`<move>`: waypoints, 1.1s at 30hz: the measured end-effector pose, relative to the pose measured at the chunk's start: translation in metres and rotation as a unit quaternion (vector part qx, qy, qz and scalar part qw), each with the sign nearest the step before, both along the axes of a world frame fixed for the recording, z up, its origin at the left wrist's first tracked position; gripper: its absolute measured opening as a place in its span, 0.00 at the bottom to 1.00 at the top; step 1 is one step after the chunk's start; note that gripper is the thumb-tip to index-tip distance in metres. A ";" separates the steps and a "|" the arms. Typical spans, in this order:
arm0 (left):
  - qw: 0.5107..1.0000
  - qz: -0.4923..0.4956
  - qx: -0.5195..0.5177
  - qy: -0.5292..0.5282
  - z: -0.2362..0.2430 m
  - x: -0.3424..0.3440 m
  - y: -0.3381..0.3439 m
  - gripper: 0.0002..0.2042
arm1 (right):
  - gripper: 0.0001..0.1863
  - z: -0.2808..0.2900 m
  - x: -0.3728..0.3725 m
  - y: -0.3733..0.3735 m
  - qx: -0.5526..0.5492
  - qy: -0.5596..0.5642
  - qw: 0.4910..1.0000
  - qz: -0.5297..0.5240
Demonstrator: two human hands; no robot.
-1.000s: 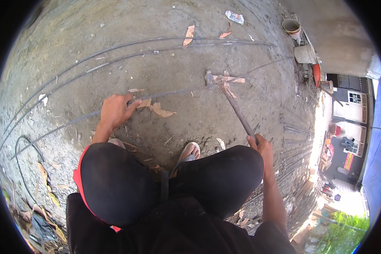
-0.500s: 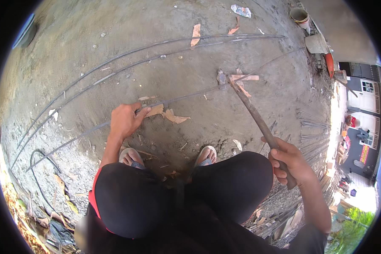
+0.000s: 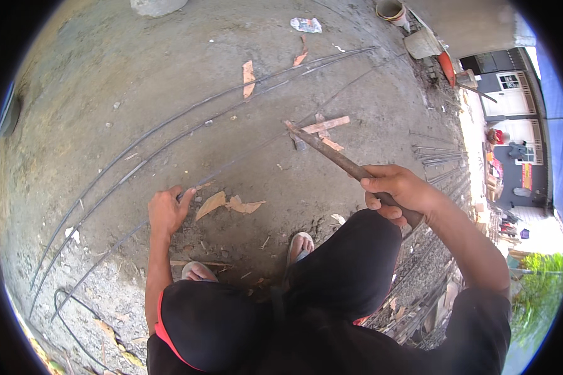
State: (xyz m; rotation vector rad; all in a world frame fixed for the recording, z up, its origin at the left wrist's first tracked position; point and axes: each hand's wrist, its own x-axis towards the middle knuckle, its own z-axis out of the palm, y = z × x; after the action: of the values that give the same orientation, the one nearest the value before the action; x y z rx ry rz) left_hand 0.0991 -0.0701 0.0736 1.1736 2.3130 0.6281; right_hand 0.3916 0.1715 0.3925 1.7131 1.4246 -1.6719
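Nearest are the person's dark-clad knees (image 3: 216,325), with sandalled feet (image 3: 300,245) on the ground (image 3: 187,87) just past them. Beyond the right knee, the right hand (image 3: 397,190) is wrapped around the lower end of the hammer (image 3: 339,160), fingers folded under the handle. From that hand the hammer's long axis slants away and to the left, its dark head (image 3: 298,142) at the far end. The left hand (image 3: 169,211), out past the left knee, is closed over the metal rod (image 3: 126,238), thumb beside the bent forefinger (the other fingertips are hidden underneath). The rod lies along the ground, its long axis running from the near left, under this hand, to the far right. The left hand is the nearer one to the rod, which stretches both ways from it; from the right hand, the rod lies farther out and to the left. The hammer slants across toward the rod's line, its head close beside it; whether they touch cannot be told. Just past the head lie wood scraps (image 3: 333,124), farther off two more rods (image 3: 137,169) in a similar slant, and at the far right two buckets (image 3: 423,44).
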 end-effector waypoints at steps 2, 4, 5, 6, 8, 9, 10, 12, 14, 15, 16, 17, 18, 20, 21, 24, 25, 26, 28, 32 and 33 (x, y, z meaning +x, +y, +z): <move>1.000 -0.014 0.020 0.005 -0.004 0.011 -0.006 0.23 | 0.21 0.015 -0.002 0.018 -0.012 -0.039 0.999 0.022; 0.999 -0.027 0.019 0.016 -0.007 0.017 -0.011 0.23 | 0.19 0.020 -0.003 0.019 -0.005 -0.093 0.995 0.038; 0.999 -0.021 0.039 0.020 -0.009 0.018 -0.012 0.23 | 0.17 0.018 -0.004 0.017 -0.030 -0.059 0.997 0.031; 0.999 -0.017 0.035 0.020 -0.012 0.017 -0.013 0.23 | 0.15 0.013 -0.005 0.009 -0.026 -0.052 0.998 0.021; 0.999 -0.019 0.022 0.014 -0.019 0.011 -0.013 0.23 | 0.12 -0.005 -0.009 -0.011 -0.041 -0.014 0.999 -0.003; 1.000 -0.021 0.014 0.010 -0.023 0.004 -0.011 0.23 | 0.11 -0.013 -0.013 -0.015 -0.017 -0.030 0.999 -0.019; 0.999 -0.017 0.018 0.020 -0.028 -0.002 -0.010 0.24 | 0.11 -0.022 -0.018 -0.018 -0.014 -0.023 0.999 -0.030; 0.999 -0.027 0.004 0.017 -0.035 -0.011 -0.010 0.24 | 0.11 -0.036 -0.028 -0.023 -0.017 -0.012 0.999 -0.048; 0.999 -0.027 0.002 0.026 -0.040 -0.020 -0.011 0.25 | 0.11 -0.042 -0.036 -0.024 -0.019 0.006 0.998 -0.062; 0.999 -0.025 0.000 0.025 -0.041 -0.023 -0.012 0.25 | 0.10 -0.043 -0.039 -0.023 -0.018 0.005 0.998 -0.068; 0.999 -0.024 -0.002 0.023 -0.042 -0.026 -0.012 0.25 | 0.10 -0.043 -0.041 -0.021 -0.017 0.012 0.997 -0.068; 0.999 -0.024 -0.010 0.021 -0.043 -0.029 -0.012 0.25 | 0.10 -0.043 -0.042 -0.019 -0.025 0.019 0.998 -0.063; 0.999 -0.023 -0.018 0.019 -0.043 -0.033 -0.012 0.26 | 0.10 -0.043 -0.044 -0.017 -0.025 0.029 0.997 -0.072; 0.999 -0.017 -0.025 0.017 -0.043 -0.041 -0.009 0.26 | 0.10 -0.046 -0.048 -0.010 -0.022 0.052 0.995 -0.082; 1.000 -0.011 -0.023 0.015 -0.043 -0.045 -0.007 0.26 | 0.10 -0.049 -0.051 -0.007 -0.030 0.055 0.996 -0.070; 1.000 -0.016 -0.005 0.024 -0.040 -0.052 -0.002 0.26 | 0.10 -0.053 -0.061 0.002 -0.021 0.051 0.997 -0.059; 0.999 -0.023 0.004 0.030 -0.037 -0.053 -0.001 0.26 | 0.10 -0.050 -0.062 0.004 -0.023 0.049 0.996 -0.064; 0.999 -0.016 0.010 0.026 -0.035 -0.053 -0.001 0.26 | 0.10 -0.043 -0.062 0.007 -0.025 0.044 0.996 -0.070; 1.000 -0.003 -0.001 -0.004 -0.028 -0.049 -0.002 0.26 | 0.11 -0.022 -0.056 0.010 -0.027 0.051 0.997 -0.045; 1.000 -0.005 0.016 0.001 -0.014 -0.045 -0.007 0.27 | 0.24 0.000 -0.031 -0.005 -0.009 0.040 0.998 -0.055; 1.000 -0.006 0.020 0.002 -0.012 -0.045 -0.007 0.27 | 0.24 -0.002 -0.027 -0.008 -0.010 0.048 0.997 -0.068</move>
State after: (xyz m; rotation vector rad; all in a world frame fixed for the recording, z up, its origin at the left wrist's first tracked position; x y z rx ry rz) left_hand 0.0539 -0.0773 0.0612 1.2079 2.3045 0.6700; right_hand 0.3647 0.1630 0.3905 1.7767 1.3554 -1.8557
